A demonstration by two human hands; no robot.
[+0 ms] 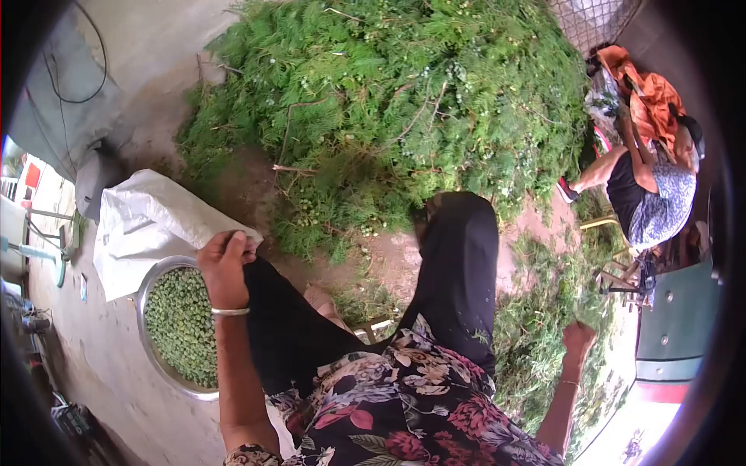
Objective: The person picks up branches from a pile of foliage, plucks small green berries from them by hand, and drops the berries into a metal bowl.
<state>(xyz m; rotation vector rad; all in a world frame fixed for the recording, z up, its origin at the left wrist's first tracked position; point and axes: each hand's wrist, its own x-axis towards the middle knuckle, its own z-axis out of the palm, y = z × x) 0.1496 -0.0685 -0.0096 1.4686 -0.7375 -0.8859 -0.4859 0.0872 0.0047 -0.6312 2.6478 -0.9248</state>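
My left hand (pixel 227 268), with a pale bangle at the wrist, is closed, thumb over curled fingers, above the edge of a white sack (pixel 148 217). What it holds, if anything, is hidden. Just below it stands a metal basin (pixel 148 335) filled with small green cones (pixel 183 322). Out to the right, my right hand (pixel 579 339) is closed like a fist over green sprigs (pixel 536 342) scattered on the floor; its inside is hidden. In front of my knees rises a big heap of green conifer branches (pixel 404 101).
At the right another person (pixel 660 186) sits bent beside the heap, near an orange cloth (pixel 649 93). A green box-like object (pixel 676 326) stands behind them. Concrete floor (pixel 109 365) lies left of the basin, and a wall with a dark cable (pixel 102 66) is at upper left.
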